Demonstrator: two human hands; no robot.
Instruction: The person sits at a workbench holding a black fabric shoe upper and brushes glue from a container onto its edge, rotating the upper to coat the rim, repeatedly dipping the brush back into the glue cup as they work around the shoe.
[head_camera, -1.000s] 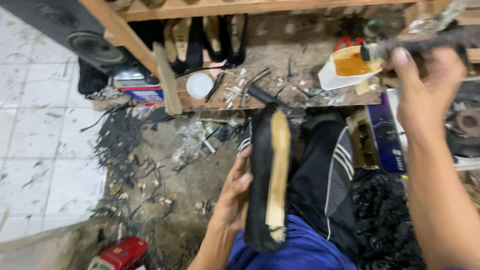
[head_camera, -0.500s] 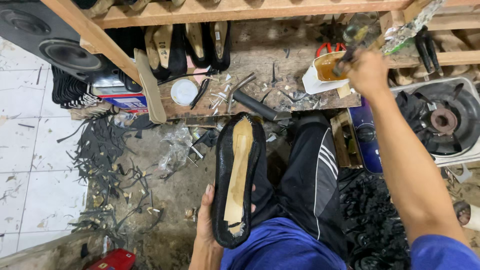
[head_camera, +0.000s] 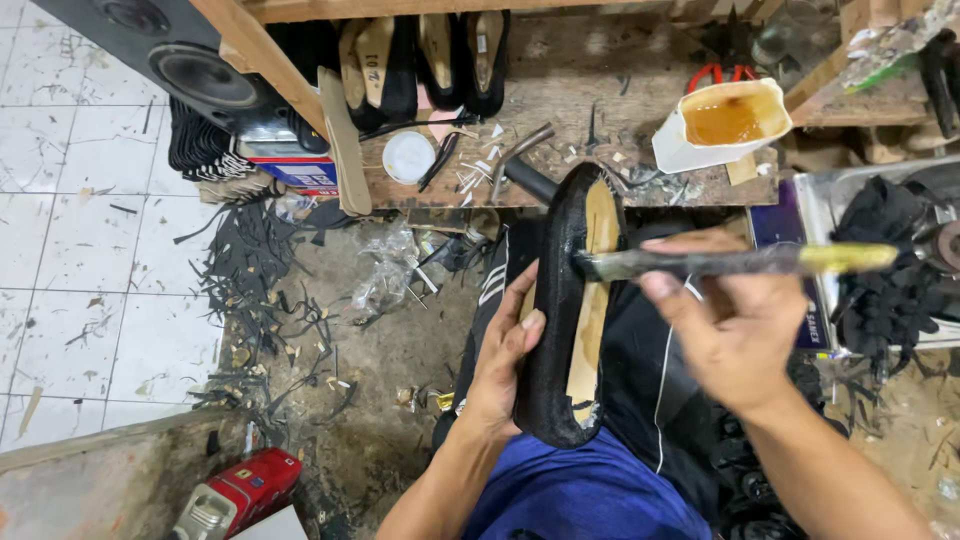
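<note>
Starting at the far left, I see the white tiled floor (head_camera: 90, 230) littered with black offcuts (head_camera: 250, 300), a dark speaker (head_camera: 190, 60) up top and a red canister (head_camera: 235, 492) lying at the bottom edge. Moving in, the wooden bench (head_camera: 560, 180) carries a small white lid (head_camera: 408, 156), a pale sole strip (head_camera: 343, 140) and a few finished black shoes (head_camera: 420, 60) standing at its back. In the middle, my left hand (head_camera: 503, 360) is wrapped around the side of the black shoe upper (head_camera: 555, 330), which rests on the lap with its tan insole (head_camera: 592, 320) facing up; the fingers curl over the edge and hold it steady. To the right, my right hand (head_camera: 740, 335) is closed on the handle of a glue brush (head_camera: 740, 262), held level with its bristle end touching the shoe's rim near the toe. Above it sits a white tub of amber glue (head_camera: 722, 122) on the bench corner. I judge this to be the gluing step, just begun: next, the brush wants an even stroke along the rim while the left hand keeps the shoe from rolling.
</note>
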